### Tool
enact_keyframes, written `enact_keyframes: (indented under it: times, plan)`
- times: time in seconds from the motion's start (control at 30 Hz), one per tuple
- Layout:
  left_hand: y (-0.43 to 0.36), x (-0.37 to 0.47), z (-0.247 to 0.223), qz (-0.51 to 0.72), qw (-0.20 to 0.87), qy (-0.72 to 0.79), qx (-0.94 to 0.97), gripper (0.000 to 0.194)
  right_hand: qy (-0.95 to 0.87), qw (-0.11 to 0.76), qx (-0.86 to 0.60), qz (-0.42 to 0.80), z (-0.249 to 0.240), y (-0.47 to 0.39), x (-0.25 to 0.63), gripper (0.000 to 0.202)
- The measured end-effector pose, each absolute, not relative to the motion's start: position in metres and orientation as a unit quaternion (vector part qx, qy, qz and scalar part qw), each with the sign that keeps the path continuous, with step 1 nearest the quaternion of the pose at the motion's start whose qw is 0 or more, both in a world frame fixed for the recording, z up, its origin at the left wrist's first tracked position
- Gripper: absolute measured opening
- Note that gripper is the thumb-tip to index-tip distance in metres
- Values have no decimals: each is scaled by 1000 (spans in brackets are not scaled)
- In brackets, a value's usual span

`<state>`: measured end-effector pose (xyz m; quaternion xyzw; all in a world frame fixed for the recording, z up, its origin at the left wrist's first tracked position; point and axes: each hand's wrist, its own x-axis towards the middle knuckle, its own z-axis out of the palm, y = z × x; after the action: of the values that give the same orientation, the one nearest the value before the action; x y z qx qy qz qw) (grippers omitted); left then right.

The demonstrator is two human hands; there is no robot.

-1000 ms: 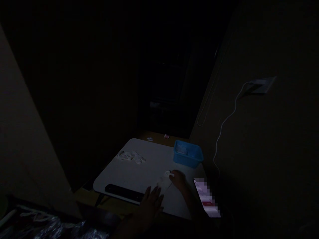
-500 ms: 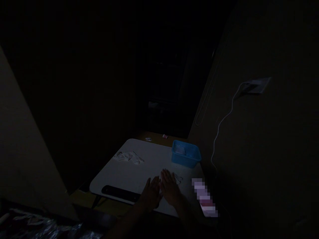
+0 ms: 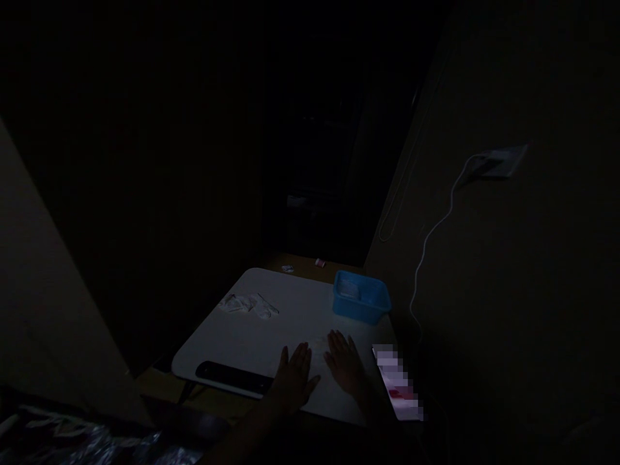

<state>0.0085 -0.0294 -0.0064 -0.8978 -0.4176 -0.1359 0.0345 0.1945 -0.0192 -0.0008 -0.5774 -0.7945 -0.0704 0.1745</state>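
Note:
In the dim light my left hand (image 3: 293,381) lies palm down near the front of a white low table (image 3: 290,297), its fingers stretched and the thumb apart. My right hand (image 3: 345,365) rests to the right of it, also flat with fingers extended. Between and just beyond the fingertips is a faint whitish thin piece (image 3: 317,345), perhaps cloth, that is too dark to make out. A crumpled white cloth-like item (image 3: 249,305) lies toward the table's left edge. At the back right corner stands a blue plastic basket (image 3: 361,310) with something pale inside.
A dark slot (image 3: 235,376) runs along the table's front edge. To the right is a lit phone-like screen (image 3: 400,387). A white cable (image 3: 426,242) hangs from a wall socket (image 3: 501,161). Two small items, one a pinkish packet (image 3: 320,263), lie behind the table.
My hands, close together before, have moved apart, the right one to the right. The whitish piece between them shows more now. The basket and crumpled cloth stay in place.

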Motion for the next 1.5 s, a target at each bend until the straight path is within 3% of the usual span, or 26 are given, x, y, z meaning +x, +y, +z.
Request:
enact_keyframes:
  times: [0.27, 0.43, 0.7, 1.0, 1.13, 1.5]
  plan:
    - [-31, 11, -4, -113, 61, -435, -891, 61, -764, 123, -631, -54, 14, -2, 193, 40]
    - [-34, 11, 5, -89, 15, -441, -893, 59, -843, 142, -500, -138, 9, -17, 167, 45]
    - [-34, 12, 5, -81, 14, -446, -891, 57, -858, 111, -485, -130, -9, -7, 170, 38]
    - [-30, 9, -7, -122, 51, -425, -896, 60, -803, 156, -549, -175, -17, -14, 207, 45]
    - [-30, 9, -10, -125, 61, -427, -894, 60, -798, 174, -564, -126, -27, 2, 218, 43]
    - [-27, 9, -14, -124, 85, -426, -892, 60, -763, 145, -609, -163, -28, -10, 243, 41]
